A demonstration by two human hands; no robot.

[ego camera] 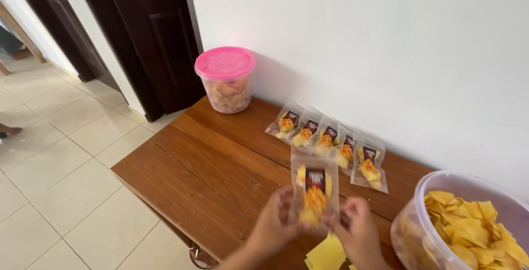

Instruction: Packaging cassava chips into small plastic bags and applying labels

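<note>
Clear snack pouch with dark label, yellow chips inside, held upright over table's near edge. Left hand pinches pouch's lower left side; right hand grips lower right corner, fingers blurred, so exact hold unclear. Yellow sheets just below pouch. Row of five filled pouches along wall-side edge of wooden table. Open tub of yellow chips at right end. Pink-lidded jar on far corner

Pink-lidded clear tub at wooden table far corner. Row of five filled snack pouches along white wall. Dark door, tiled floor.
</note>
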